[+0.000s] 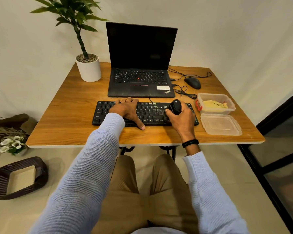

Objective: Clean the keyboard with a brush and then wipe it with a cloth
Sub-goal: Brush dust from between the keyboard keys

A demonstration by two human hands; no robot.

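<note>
Keyboard is set at the front of the bench. Left hand is laid flat on its left-middle keys, fingers straight, presumably to stop the board sliding. Brush, black and round, is clamped in the curled fingers of the right hand over the right-hand keys, bristles apparently down. Cloth lies in the open container, judged reserved for wiping.

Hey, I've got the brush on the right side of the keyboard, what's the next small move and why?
Probably a short brush stroke leftward along the rows. Your right hand grips it over the right part of the keyboard, pale specks show on keys just left of it, and your left hand rests flat on the keys. The cloth lies in its container, so wiping waits.
</note>
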